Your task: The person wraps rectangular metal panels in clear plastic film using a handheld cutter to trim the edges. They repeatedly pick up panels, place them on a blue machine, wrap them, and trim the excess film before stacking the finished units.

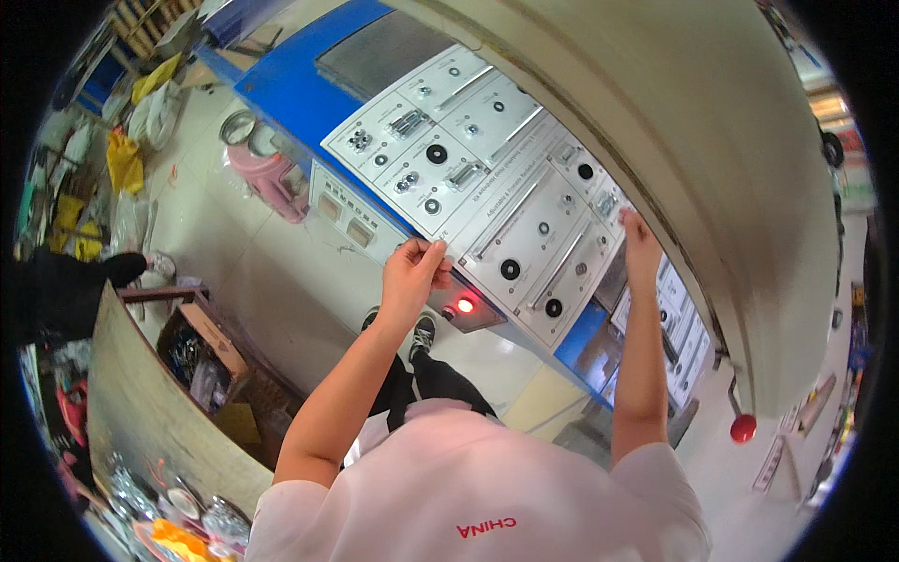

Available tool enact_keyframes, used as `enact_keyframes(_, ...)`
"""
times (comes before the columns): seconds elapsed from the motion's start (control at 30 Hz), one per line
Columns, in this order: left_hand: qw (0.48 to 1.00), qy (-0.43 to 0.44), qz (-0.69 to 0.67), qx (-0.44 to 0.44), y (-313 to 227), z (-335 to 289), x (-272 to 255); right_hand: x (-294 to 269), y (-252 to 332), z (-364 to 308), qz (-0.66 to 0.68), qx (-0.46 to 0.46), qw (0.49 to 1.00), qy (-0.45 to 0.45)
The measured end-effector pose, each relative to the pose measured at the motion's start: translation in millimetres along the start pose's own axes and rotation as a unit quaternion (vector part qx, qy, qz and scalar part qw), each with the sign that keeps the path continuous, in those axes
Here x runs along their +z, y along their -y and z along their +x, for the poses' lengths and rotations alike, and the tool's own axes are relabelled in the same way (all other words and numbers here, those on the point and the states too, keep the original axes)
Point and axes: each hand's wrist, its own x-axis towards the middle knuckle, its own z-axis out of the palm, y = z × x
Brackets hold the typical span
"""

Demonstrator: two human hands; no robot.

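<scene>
A large white printed sheet (465,231) lies tilted on a blue machine (298,80). Small metal parts, black rings and long rods sit on it in groups, seemingly under a clear film. At the sheet's near left edge, my left hand (415,273) is closed in a pinch, thumb against the border. My right hand (640,242) pinches the opposite edge, close to the big beige housing. Whether the fingers hold the sheet alone or the film with it is too small to tell.
Below my left hand glows a red lamp (465,305). The curved beige housing (712,140) overhangs the right side, with a red knob (743,428) beneath. A pink container (272,178) stands on the floor. A wooden table (159,393) and cardboard box (213,337) are at left.
</scene>
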Motion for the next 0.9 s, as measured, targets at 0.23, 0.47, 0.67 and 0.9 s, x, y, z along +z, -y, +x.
enact_keyframes(0.23, 0.998, 0.031, 0.057, 0.002, -27, 16, -37, 33, 86, -261, 0.200, 0.342, 0.905, -0.155)
enact_keyframes(0.47, 0.956, 0.003, 0.154, 0.249, -117, 111, -151, 109, 122, -294, 0.477, 0.269, 0.810, -0.211)
enact_keyframes(0.67, 0.954, 0.037, 0.161, 0.249, -108, 137, -162, 119, 118, -291, 0.442, 0.254, 0.821, -0.257)
enact_keyframes(0.9, 0.963, 0.071, 0.114, 0.234, -102, 144, -164, 136, 112, -287, 0.369, 0.218, 0.847, -0.315)
